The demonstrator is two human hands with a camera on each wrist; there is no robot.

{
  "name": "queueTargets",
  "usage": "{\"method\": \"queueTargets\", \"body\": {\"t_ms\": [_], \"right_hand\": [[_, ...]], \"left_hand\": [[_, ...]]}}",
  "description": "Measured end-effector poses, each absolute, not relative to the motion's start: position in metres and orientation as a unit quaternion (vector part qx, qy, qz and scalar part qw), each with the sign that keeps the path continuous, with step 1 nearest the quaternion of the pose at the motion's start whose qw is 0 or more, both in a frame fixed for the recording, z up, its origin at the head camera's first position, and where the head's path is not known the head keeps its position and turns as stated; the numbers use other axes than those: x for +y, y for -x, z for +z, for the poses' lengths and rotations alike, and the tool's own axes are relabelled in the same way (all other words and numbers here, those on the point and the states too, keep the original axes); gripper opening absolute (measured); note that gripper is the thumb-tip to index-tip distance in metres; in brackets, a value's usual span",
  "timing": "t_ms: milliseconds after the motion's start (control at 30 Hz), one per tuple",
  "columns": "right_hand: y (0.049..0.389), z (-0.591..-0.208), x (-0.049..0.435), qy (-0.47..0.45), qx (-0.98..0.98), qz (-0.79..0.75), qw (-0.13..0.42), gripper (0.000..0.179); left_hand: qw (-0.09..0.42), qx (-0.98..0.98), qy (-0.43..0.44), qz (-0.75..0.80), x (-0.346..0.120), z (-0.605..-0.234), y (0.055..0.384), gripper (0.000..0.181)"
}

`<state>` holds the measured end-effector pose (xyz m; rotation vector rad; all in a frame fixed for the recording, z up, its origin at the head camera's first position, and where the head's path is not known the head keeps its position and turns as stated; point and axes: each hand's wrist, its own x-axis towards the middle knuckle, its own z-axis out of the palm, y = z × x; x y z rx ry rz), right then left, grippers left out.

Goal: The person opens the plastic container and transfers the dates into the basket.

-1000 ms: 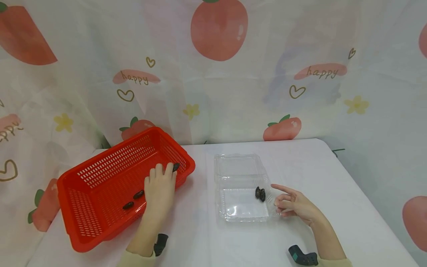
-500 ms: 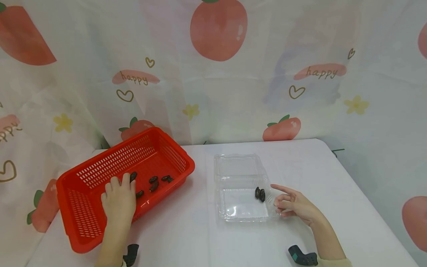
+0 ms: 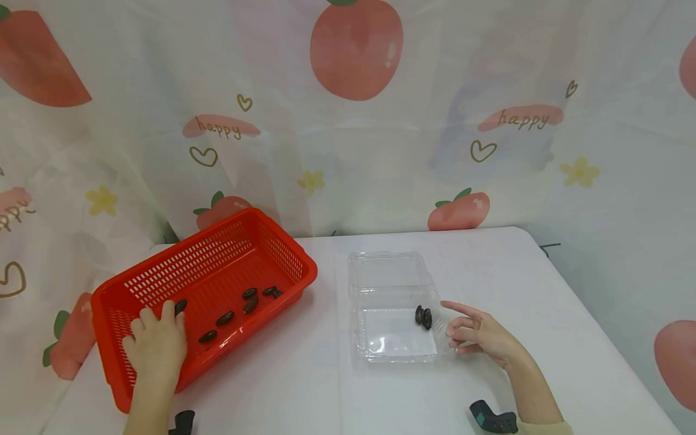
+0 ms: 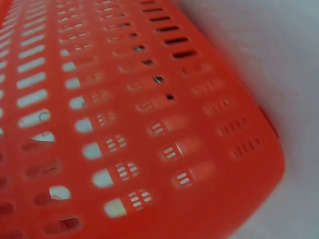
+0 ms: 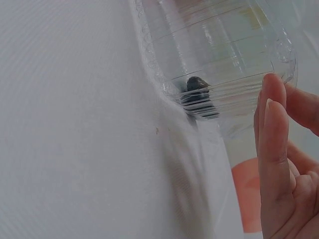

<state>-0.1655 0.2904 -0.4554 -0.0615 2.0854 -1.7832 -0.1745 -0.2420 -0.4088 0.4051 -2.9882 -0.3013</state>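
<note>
My left hand [image 3: 157, 344] is inside the left part of a red perforated plastic basket [image 3: 190, 248]. Between its thumb and forefinger it pinches a dark, glossy oval piece [image 3: 180, 306]. Several similar dark pieces [image 3: 225, 318] lie along the basket's near side. In the left wrist view only the basket's slotted wall [image 4: 124, 124] shows; the hand itself is out of sight there. To the right, my right hand [image 3: 481, 335] pinches the edge of a clear clamshell box [image 3: 380, 353], forefinger extended. The right wrist view shows fingertips [image 5: 274, 87] at the box's rim. Two dark pieces [image 3: 423, 316] sit inside the box.
A white cloth covers the table [image 3: 304, 386], with white surface between basket and box. The box's lid [image 3: 388, 269] is folded back, away from me. Behind the table hangs a printed curtain [image 3: 380, 151]. A black wrist device [image 3: 493, 417] is near my right forearm.
My left hand has swept leftward through the basket with the dark piece at its fingertips, uncovering several other pieces. The right hand and the box have stayed put.
</note>
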Motion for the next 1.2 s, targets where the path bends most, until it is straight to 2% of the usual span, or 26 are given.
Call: {"method": "queueTargets", "body": {"t_ms": [467,800,1200], "right_hand": [[0.1649,-0.4557,0.2897,0.022,0.741,-0.643,0.193,0.068],[0.1641,-0.4548,0.2892,0.019,0.739,-0.645,0.193,0.069],[0.1634,-0.4546,0.2883,0.01,0.738,-0.646,0.195,0.07]], "left_hand": [[-0.029,-0.984,-0.17,-0.047,-0.2519,-0.4143,0.1743,0.036],[-0.049,-0.985,-0.16,-0.035,-0.2526,-0.4167,0.1746,0.033],[-0.066,-0.985,-0.154,-0.044,-0.2525,-0.419,0.1788,0.039]]}}
